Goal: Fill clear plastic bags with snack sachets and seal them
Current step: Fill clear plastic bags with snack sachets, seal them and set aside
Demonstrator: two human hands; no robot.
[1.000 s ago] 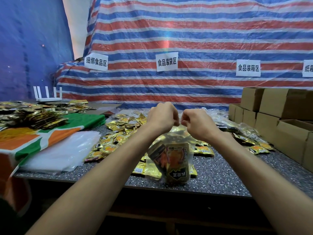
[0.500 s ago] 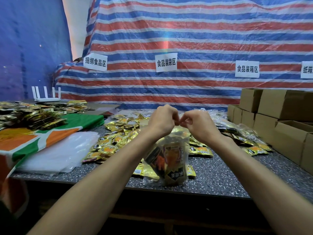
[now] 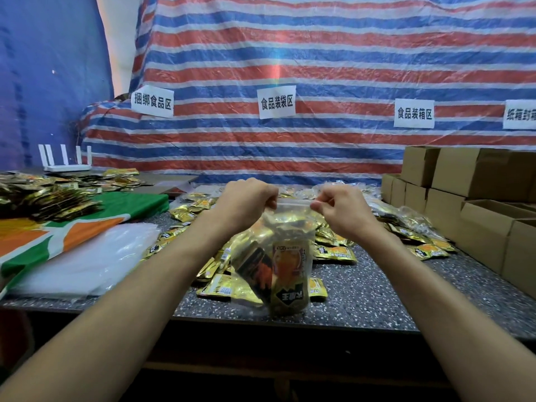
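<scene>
Both hands are raised over the middle of the desk [image 3: 362,300], toward its near edge.
- left hand [image 3: 245,203]: fingers curled, pinching the left end of the zip strip [image 3: 293,202] on the clear bag [image 3: 261,250].
- right hand [image 3: 339,208]: fingers curled, pinching the right end of the same strip. The strip is pulled straight between them.
- The bag hangs below the hands, packed with sachets [image 3: 290,271]. Its bottom is just inside the near edge; can't tell if it touches the desk.
- Loose sachets [image 3: 333,253] are scattered across the desk's middle, behind and beside the bag.
- Stack of empty bags [image 3: 87,262] at the near left, lying partly on a green-orange cloth [image 3: 58,227].
- More sachets are heaped in a dark pile [image 3: 43,195] at the far left, with a white router [image 3: 65,163] behind it.
- Cardboard boxes [image 3: 464,181] are stacked along the right edge.
- Striped tarp [image 3: 319,68] hangs behind the far edge.
</scene>
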